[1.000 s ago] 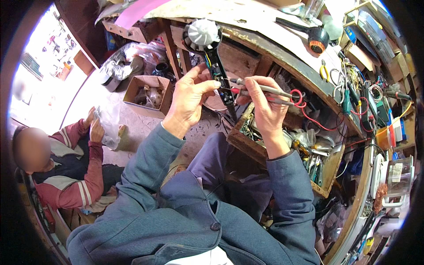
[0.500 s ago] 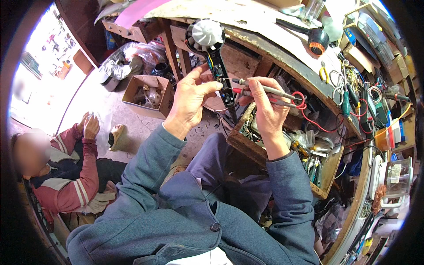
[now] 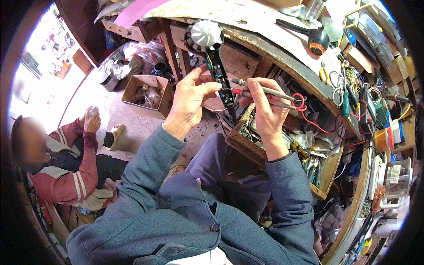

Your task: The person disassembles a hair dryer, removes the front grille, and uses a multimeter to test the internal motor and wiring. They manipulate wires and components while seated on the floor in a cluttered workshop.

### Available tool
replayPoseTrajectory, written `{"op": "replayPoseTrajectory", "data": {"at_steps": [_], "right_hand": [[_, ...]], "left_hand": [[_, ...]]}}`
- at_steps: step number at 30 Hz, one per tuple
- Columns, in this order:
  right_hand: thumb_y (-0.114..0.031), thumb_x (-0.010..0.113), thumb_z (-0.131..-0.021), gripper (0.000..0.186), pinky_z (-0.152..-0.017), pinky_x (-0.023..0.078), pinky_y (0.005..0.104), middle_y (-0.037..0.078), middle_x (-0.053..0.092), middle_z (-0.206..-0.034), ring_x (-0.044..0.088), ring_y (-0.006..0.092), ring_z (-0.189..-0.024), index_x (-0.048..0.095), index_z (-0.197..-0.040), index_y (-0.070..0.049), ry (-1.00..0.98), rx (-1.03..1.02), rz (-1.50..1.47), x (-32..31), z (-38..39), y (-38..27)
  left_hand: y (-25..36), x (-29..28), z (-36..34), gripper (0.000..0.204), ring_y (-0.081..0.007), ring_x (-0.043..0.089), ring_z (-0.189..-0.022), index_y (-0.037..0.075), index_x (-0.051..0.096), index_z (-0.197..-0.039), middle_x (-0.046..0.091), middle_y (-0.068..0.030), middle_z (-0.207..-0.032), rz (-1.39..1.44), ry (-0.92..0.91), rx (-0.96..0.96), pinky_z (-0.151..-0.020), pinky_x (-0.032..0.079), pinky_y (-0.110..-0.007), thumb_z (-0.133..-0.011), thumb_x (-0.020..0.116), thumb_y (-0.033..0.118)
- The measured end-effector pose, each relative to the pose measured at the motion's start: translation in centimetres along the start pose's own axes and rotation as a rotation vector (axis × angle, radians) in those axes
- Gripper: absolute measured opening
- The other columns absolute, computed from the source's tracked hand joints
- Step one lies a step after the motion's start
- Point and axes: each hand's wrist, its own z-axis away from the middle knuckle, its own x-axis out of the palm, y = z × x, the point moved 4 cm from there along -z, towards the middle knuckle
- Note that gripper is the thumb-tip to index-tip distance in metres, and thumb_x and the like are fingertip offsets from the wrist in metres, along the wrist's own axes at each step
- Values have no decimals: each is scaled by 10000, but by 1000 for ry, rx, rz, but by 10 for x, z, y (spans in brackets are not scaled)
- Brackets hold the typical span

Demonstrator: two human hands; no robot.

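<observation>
My left hand [image 3: 189,100] is closed on the handle of an opened hair dryer [image 3: 215,66], thumb and fingers pinching its side. The dryer's round end points away from me and shows a white finned fan [image 3: 206,34]. Coloured wires and small parts lie bare along the black handle. In my right hand [image 3: 267,106] are two test probes [image 3: 276,92], one red and one dark grey, held side by side like chopsticks. Their tips point left at the handle's inside; whether they touch a contact is too small to tell. A red lead [image 3: 316,126] runs from them toward the bench.
An open drawer [image 3: 327,179] of tools stands beside my right forearm. On the workbench [image 3: 260,33] lie another black hair dryer [image 3: 317,42], pliers [image 3: 323,73] and screwdrivers. A cardboard box [image 3: 148,95] sits on the floor. At left another person [image 3: 66,172] sits.
My hands, the dryer and the probes stay almost still. The seated person at left has shifted slightly, and the clear plastic between that person's hands is now bunched up.
</observation>
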Motion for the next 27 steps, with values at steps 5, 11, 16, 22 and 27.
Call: {"op": "replayPoseTrajectory", "data": {"at_steps": [5, 11, 16, 22, 27], "right_hand": [[-114, 712, -987, 131, -550, 549, 253, 75, 721, -798, 688, 120, -643, 684, -1024, 9, 1, 1, 33, -2, 1, 2], [-104, 719, -965, 83, -529, 528, 248, 54, 712, -779, 669, 96, -637, 706, -987, -25, -32, 30, 79, 2, 0, 7], [-97, 722, -956, 96, -505, 510, 243, 48, 706, -728, 652, 85, -588, 701, -941, -4, -44, -3, 66, 1, -2, 1], [-97, 711, -965, 111, -494, 492, 240, 47, 698, -710, 644, 83, -580, 696, -913, -1, -34, -50, 49, 2, -2, -3], [-106, 712, -966, 114, -498, 496, 242, 45, 700, -722, 642, 83, -586, 693, -913, -6, -43, -11, 33, 5, -1, 1]], "left_hand": [[-3, 1, -2, 451, -144, 694, -906, 62, 601, -1319, 707, -27, -1025, 21, -4, 16, -809, 585, -289, -888, 684, -41], [-2, 1, -5, 428, -157, 666, -892, 34, 584, -1255, 670, -42, -1012, 10, 4, 29, -787, 547, -266, -848, 705, -21], [-9, -10, -8, 479, -154, 676, -1001, 53, 568, -1358, 684, -37, -1156, 53, -15, -11, -876, 558, -287, -897, 651, -50], [-8, -11, -8, 487, -146, 682, -1014, 54, 558, -1383, 684, -43, -1180, 42, -27, -15, -852, 568, -276, -915, 635, -57], [-11, -21, -11, 514, -140, 674, -1038, 55, 544, -1414, 685, -32, -1202, 53, -46, -24, -910, 543, -284, -921, 627, -61]]}}
